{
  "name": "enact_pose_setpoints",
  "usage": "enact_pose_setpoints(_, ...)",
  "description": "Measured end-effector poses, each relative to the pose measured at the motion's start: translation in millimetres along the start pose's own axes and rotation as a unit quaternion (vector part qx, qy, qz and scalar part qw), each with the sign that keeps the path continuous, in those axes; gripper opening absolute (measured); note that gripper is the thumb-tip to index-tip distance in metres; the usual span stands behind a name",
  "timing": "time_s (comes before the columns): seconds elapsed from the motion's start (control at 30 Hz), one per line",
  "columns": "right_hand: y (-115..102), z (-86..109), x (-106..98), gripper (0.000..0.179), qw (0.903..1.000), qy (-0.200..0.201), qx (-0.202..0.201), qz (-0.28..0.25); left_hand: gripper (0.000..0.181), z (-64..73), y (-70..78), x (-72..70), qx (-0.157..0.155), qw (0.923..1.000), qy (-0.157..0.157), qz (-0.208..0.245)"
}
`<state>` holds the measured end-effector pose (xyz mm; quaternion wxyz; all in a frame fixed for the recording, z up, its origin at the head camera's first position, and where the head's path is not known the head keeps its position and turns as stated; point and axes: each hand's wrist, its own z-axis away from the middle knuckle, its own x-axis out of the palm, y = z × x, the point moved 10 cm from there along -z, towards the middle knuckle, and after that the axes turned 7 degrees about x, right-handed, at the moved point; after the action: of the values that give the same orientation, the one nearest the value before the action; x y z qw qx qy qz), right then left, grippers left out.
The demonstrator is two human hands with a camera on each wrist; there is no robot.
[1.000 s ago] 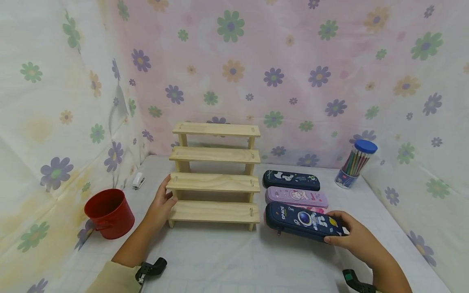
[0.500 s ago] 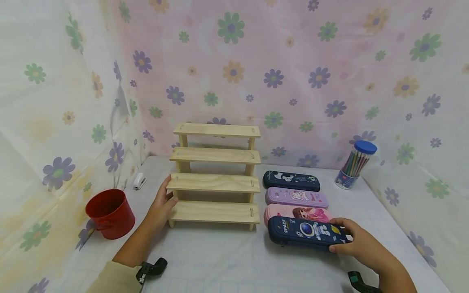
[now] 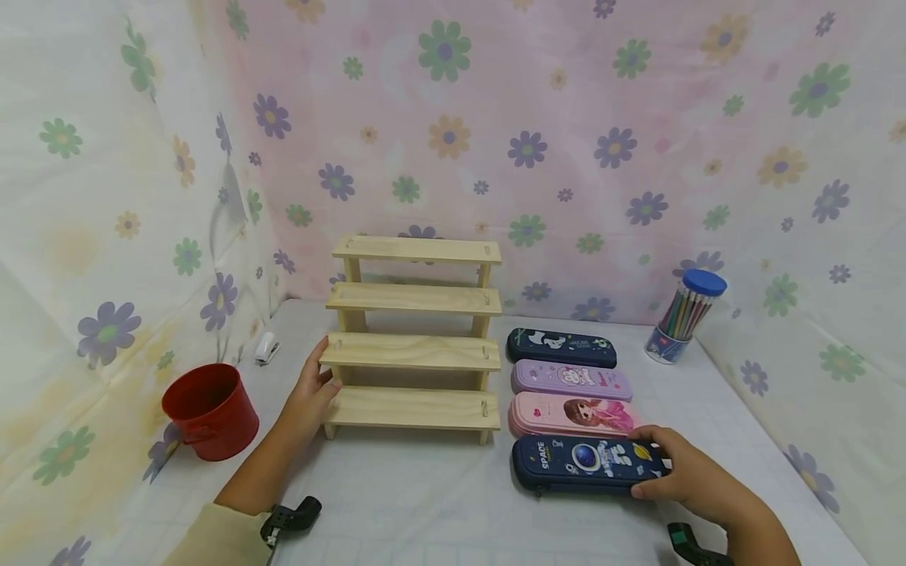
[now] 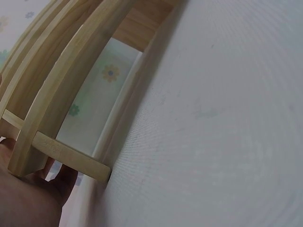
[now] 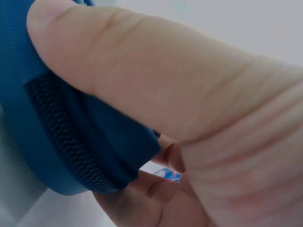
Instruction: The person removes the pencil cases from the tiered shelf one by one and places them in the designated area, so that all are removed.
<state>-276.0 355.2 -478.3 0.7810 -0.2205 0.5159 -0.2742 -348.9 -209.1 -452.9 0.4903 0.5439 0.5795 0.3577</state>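
My right hand [image 3: 675,472] grips the right end of a navy pencil case [image 3: 583,464] with a space print, thumb at the front and fingers behind. The right wrist view shows the thumb pressed on the case beside its zipper [image 5: 71,137]. The case lies level at the front of a row of pencil cases. At the left side of a four-step wooden shelf [image 3: 414,354], my left hand [image 3: 311,397] holds the side of the lower steps. In the left wrist view its fingers [image 4: 64,182] curl round behind the shelf's end, partly hidden by the wood.
Behind the held case lie a pink pencil case [image 3: 545,413], a purple one [image 3: 538,376] and a dark panda one [image 3: 566,346]. A blue-lidded tub of pencils [image 3: 672,334] stands back right. At left are a red bucket [image 3: 219,420] and a small white stapler-like object [image 3: 267,348].
My right hand has brought the navy space pencil case toward the front and down, uncovering the pink case and setting it level in front. My left hand stays at the shelf.
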Motion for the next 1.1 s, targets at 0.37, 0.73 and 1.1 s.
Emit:
enact_pose_setpoints(0.37, -1.2, -4.6, 8.3, 0.095, 0.9986, -0.004, 0.020, 0.049, 0.076, 1.1, -0.9, -3.0, 0.000, 1.0000, 0.005, -0.003)
enact_pose_setpoints(0.73, -1.0, -5.7, 4.4, 0.094, 0.9971, 0.012, 0.023, 0.072, 0.077, -2.3, -0.2, 3.4, 0.011, 0.9999, 0.002, 0.009)
enact_pose_setpoints(1.1, -8.2, -1.3, 0.8, 0.086, 0.9946, 0.036, 0.014, 0.097, 0.077, -3.1, -1.9, 1.3, 0.006, 1.0000, 0.001, 0.001)
